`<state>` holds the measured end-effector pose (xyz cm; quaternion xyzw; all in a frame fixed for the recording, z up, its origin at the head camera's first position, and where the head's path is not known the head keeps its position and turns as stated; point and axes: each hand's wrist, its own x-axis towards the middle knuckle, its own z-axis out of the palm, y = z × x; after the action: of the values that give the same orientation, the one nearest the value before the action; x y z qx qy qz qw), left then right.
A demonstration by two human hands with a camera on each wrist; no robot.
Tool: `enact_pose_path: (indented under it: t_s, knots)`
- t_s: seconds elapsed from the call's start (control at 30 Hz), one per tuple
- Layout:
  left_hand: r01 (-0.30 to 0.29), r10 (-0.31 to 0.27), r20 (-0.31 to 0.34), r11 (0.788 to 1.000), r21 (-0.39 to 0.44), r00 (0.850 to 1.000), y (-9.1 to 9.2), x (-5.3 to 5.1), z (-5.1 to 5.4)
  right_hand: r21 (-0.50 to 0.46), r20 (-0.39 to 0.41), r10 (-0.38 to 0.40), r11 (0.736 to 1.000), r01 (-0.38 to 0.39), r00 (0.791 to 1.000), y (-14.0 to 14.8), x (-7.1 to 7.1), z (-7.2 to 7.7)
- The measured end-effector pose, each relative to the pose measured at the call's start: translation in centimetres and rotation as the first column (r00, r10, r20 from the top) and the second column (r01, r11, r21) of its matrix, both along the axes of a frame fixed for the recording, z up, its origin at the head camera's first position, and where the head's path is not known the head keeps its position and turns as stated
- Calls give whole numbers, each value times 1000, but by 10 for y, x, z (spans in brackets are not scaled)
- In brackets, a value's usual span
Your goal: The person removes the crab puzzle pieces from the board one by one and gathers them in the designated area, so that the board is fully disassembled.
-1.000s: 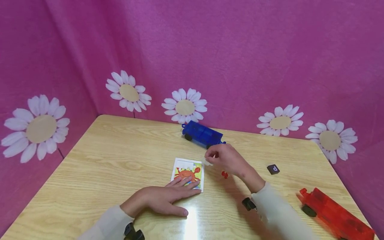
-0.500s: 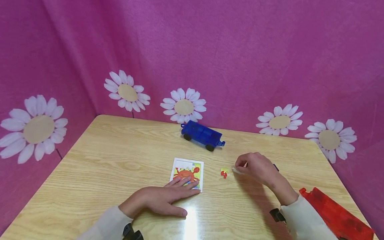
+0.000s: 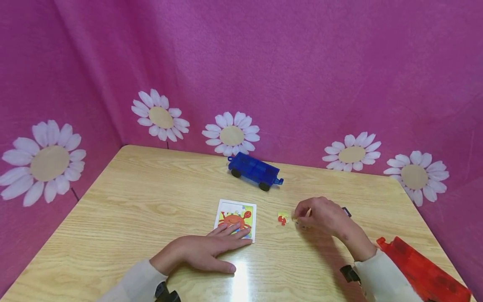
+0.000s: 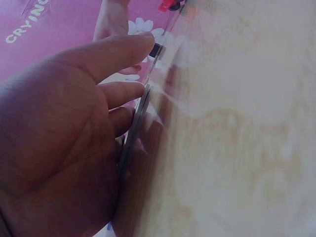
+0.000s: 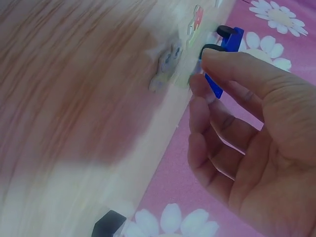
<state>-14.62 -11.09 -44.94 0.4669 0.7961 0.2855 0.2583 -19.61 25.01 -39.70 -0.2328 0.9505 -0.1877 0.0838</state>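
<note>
My left hand (image 3: 205, 250) lies with fingers spread over the lower part of a square jigsaw puzzle (image 3: 221, 209) in a white frame. A red crab on yellow is its picture; a blank white area shows at the upper left. To its right, a red-and-yellow puzzle piece (image 3: 282, 218) lies on the table. Beside that, my right hand (image 3: 320, 216) is low over the table, thumb and fingers loosely bent. In the right wrist view, another puzzle piece (image 5: 167, 66) lies just beyond the fingertips, and no piece shows between them. The hand partly hides this piece in the head view.
A blue toy wagon (image 3: 253, 170) stands near the table's back edge. A red toy wagon (image 3: 422, 268) is at the front right, partly behind the right sleeve. A small black tile (image 3: 346, 211) peeks out behind the right hand. Pink flowered cloth (image 3: 294, 84) borders the table.
My right hand has carried a puzzle piece rightward from beside the puzzle and let it go on the table, beside the red-and-yellow piece. The left hand has stayed in place.
</note>
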Motion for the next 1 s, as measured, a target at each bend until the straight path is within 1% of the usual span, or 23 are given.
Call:
enact_pose_path:
  t_s: [0.13, 0.23, 0.37, 0.43, 0.53, 0.6, 0.63, 0.83, 1.0]
  knots:
    - [-9, 9, 27, 1000, -13, 1000, -1, 0, 1, -32, -28, 35, 999, -36, 999, -8, 0, -3]
    - [-22, 23, 49, 999, -24, 999, -1, 1, 1, -62, -35, 71, 995, -73, 997, -22, -3, -5]
    - [-18, 18, 32, 1000, -19, 999, -2, 1, 1, -86, -26, 127, 988, -128, 992, -49, -10, -9]
    - [-7, 7, 9, 1000, -11, 1000, -1, 2, 1, -91, -49, 181, 978, -185, 982, -62, -14, -11]
    - [3, -2, -16, 1000, 2, 1000, -1, 2, 1, -87, -109, 269, 956, -279, 957, -81, -19, -14]
    - [7, -7, -28, 1000, 3, 1000, 0, 1, 1, -86, -128, 310, 943, -322, 942, -90, -22, -16]
    - [7, -7, -28, 1000, 1, 1000, 0, 1, 1, -86, -131, 322, 939, -334, 938, -94, -23, -17]
    - [6, -6, -27, 1000, -6, 1000, 0, 0, 1, -56, -80, 322, 943, -327, 943, -109, -25, -22]
    - [13, -13, -47, 1000, 2, 999, 0, 0, 1, -36, -56, 317, 947, -319, 947, -113, -24, -22]
